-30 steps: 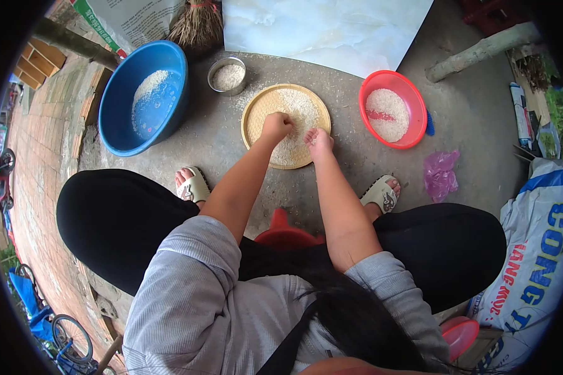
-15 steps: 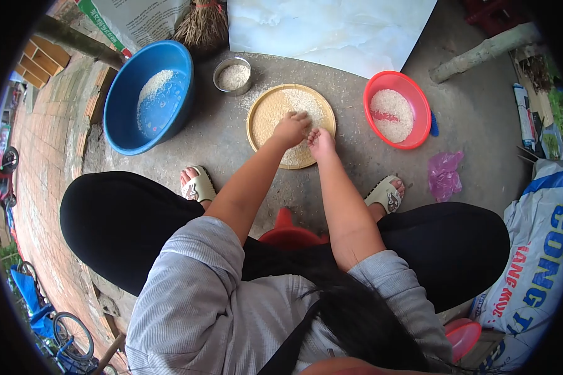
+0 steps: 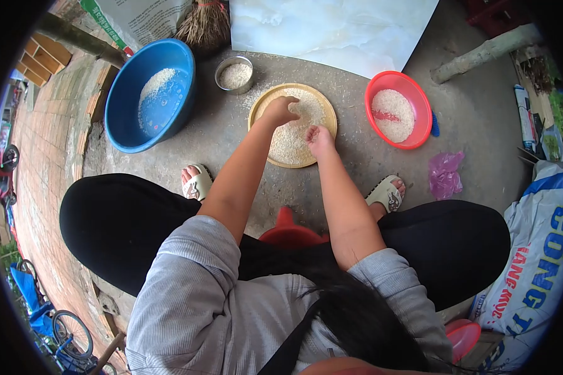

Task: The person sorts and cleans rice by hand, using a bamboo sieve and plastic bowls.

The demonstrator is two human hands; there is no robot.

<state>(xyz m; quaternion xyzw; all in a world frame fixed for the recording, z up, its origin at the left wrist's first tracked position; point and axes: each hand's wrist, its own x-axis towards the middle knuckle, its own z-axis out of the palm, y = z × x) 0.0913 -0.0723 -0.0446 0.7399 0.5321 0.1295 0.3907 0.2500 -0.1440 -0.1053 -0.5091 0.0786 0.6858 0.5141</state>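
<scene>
Pale grains [image 3: 286, 149] cover much of the round tray [image 3: 253, 117] at twelve o'clock. Toward its ten o'clock, the left hand [image 3: 278, 112] has a parted grip; toward four, the right hand [image 3: 319, 141] curls, contents unclear.

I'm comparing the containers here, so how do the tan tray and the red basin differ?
The tray is tan with a low rim; the basin is red with taller walls. The left hand and right hand are over the tray; neither is at the basin. Both containers hold pale grains and sit on the ground.
</scene>
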